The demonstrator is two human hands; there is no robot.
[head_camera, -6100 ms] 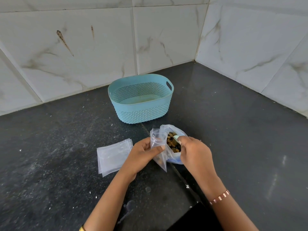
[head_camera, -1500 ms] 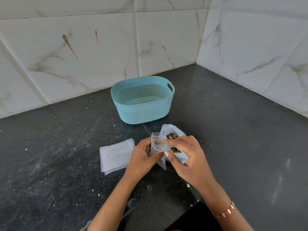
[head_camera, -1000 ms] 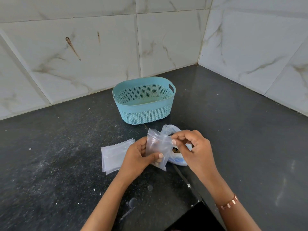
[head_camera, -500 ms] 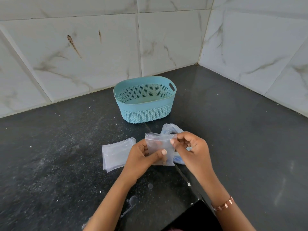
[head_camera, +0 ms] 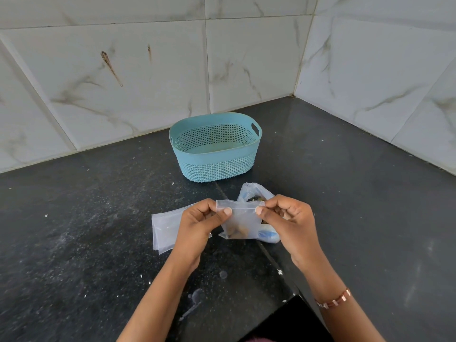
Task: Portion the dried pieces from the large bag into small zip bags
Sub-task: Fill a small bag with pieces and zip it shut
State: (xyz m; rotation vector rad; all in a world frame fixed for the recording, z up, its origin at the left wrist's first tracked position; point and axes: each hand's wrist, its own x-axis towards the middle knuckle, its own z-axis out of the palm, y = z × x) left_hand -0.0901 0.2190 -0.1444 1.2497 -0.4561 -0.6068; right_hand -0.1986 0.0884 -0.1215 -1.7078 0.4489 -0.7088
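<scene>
Both hands up over the dark speckled stone counter (head_camera: 74,243), and between them hangs a small clear plastic zip bag (head_camera: 243,224), held upright by its top strip. The left hand (head_camera: 197,227) pinches the strip's left end, thumb in front, fingers curled behind; the right hand (head_camera: 288,223) pinches the right end the same way, so the strip is stretched straight between the two thumbs. Down in the bottom of that little bag sit a few brown dried pieces (head_camera: 238,230). Just behind it, partly hidden by the right hand, the large crumpled clear plastic bag (head_camera: 251,191) rests on the counter with its mouth gaping and dark pieces showing inside. To the left, partly under the left hand, a flat stack of empty clear zip bags (head_camera: 165,228) lies on the stone. Further back stands an oval teal perforated plastic basket (head_camera: 214,166), near the white marble-look wall tiles (head_camera: 148,82). A copper-coloured bracelet (head_camera: 333,301) circles the right wrist
</scene>
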